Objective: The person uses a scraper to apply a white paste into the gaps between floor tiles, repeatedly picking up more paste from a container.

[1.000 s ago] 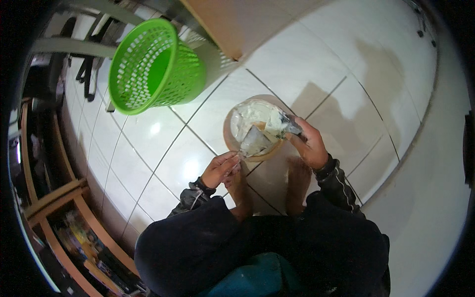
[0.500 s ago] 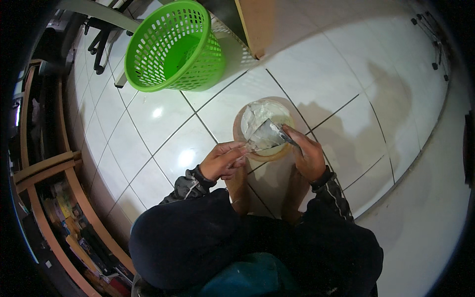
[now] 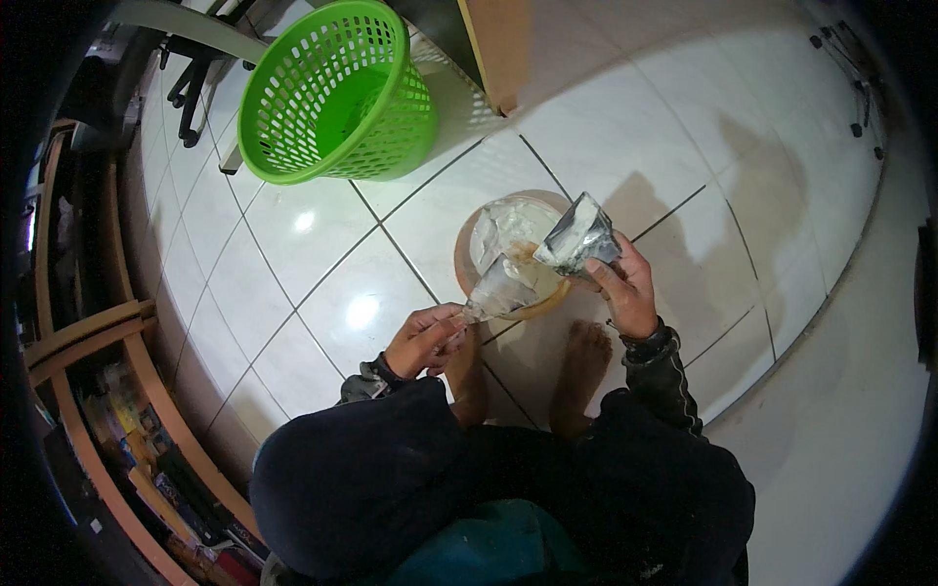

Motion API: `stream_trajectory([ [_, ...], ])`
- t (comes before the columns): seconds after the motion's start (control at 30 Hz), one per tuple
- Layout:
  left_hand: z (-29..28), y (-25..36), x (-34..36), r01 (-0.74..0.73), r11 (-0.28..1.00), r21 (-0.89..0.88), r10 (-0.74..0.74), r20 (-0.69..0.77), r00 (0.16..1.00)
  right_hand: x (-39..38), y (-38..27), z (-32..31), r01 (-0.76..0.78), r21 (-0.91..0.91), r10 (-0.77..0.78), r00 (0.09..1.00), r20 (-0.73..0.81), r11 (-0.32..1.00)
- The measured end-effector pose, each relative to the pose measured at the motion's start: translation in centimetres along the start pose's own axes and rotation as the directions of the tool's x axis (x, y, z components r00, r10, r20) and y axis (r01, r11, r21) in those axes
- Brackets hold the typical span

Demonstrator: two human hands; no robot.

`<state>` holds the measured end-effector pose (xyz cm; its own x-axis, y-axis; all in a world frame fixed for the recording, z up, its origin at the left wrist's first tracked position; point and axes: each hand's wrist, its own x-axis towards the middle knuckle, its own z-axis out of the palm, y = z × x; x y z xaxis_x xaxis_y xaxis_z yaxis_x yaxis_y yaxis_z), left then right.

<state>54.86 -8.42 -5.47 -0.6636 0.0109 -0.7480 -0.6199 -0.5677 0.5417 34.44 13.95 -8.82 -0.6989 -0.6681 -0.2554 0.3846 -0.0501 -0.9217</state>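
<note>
Right hand (image 3: 633, 285): since it has lifted the dark scraper (image 3: 578, 242), grip wrapped around it, the white paste (image 3: 583, 211) on it shows.
Left hand (image 3: 425, 339): grip pinches the pale scraper (image 3: 503, 283), now apart, over the tub (image 3: 462, 256).

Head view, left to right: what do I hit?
Wooden shelf frame → green basket → left hand → round tub → right hand → black casters.

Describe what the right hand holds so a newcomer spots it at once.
Below and right of the green basket sits a round tub. Over its right edge, the right hand holds a broad piece: dark, smeared white, unlike the paler scraper in the left hand.
</note>
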Motion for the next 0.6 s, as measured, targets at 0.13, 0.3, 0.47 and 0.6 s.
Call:
stream_trajectory([
  [0.13, -0.2, -0.3, 0.3, 0.004, 0.998, 0.058, -0.008, 0.069, 0.998, 0.0, -1.8, 1.6, -0.023, 0.156, 0.026, 1.000, -0.014, 0.987],
  [0.3, 0.2, 0.7, 0.5, -0.054, 0.990, 0.134, 0.048, 0.051, 0.998, 0.0, -2.2, 1.6, 0.034, 0.076, -0.035, 0.999, 0.008, 0.997],
  [0.47, 0.3, 2.2, 0.6, -0.050, 0.956, 0.288, 0.039, 0.044, 0.998, -0.3, -1.9, 1.3, 0.054, -0.277, -0.055, 0.998, 0.004, 0.959],
  [0.6, -0.3, 1.4, 1.3, -0.237, 0.783, 0.575, 0.224, 0.095, 0.970, -0.1, -3.4, 2.2, 0.148, -0.460, -0.108, 0.988, 0.113, 0.876],
])
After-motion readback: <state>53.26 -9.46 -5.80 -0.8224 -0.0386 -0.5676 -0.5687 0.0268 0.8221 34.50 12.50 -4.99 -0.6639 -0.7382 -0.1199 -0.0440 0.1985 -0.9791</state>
